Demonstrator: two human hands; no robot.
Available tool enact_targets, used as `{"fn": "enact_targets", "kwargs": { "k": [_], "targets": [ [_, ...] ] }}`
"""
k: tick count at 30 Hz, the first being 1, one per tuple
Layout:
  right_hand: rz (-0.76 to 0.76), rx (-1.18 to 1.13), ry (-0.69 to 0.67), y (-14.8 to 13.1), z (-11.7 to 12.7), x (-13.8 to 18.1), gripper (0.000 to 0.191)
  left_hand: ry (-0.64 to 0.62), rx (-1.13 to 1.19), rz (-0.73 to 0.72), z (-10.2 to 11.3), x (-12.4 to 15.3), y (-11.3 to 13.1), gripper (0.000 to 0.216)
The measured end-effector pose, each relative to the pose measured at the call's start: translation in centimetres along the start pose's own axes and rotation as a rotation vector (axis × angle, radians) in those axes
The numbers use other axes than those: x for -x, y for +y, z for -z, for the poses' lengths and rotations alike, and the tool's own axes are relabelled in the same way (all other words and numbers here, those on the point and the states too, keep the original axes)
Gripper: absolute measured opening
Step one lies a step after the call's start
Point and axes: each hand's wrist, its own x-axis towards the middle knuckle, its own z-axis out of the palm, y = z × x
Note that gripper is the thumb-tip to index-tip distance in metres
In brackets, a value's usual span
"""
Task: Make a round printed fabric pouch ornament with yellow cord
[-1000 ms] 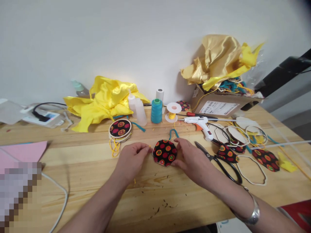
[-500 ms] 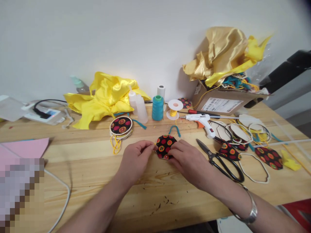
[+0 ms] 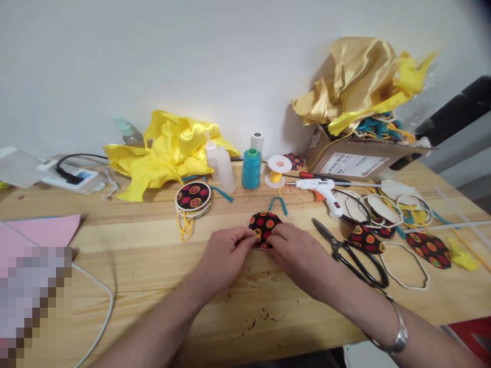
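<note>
A black fabric piece with red and yellow dots (image 3: 264, 223) lies on the wooden table (image 3: 153, 266), a teal loop (image 3: 277, 203) at its far edge. My left hand (image 3: 226, 255) pinches its near left edge with fingers closed. My right hand (image 3: 297, 253) presses on the near right part, fingers bent over it. The two hands nearly touch and hide the lower half of the piece.
Black scissors (image 3: 353, 255) lie right of my right hand, a white glue gun (image 3: 322, 190) behind them. Further right are patterned pieces (image 3: 429, 248) and white frames (image 3: 406, 263). Behind: round patterned discs (image 3: 194, 197), teal thread spool (image 3: 251, 168), yellow cloth (image 3: 169, 153), a cardboard box (image 3: 353, 158). Pink paper (image 3: 42, 232) at left.
Both hands have closed in over the patterned piece, covering more of it. The left hand moved right to its edge and the right hand's fingers slid onto it.
</note>
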Motion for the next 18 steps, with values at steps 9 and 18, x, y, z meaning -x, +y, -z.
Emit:
{"fn": "enact_targets", "kwargs": {
  "k": [9,18],
  "targets": [
    [0.044,0.029,-0.06,-0.03,0.55,0.08,0.012,0.004,0.003,0.016,-0.05,-0.21,0.01,0.024],
    [0.097,0.052,-0.084,-0.28,0.76,0.12,0.017,0.016,-0.006,-0.008,-0.07,-0.13,0.02,0.022]
  ]
}}
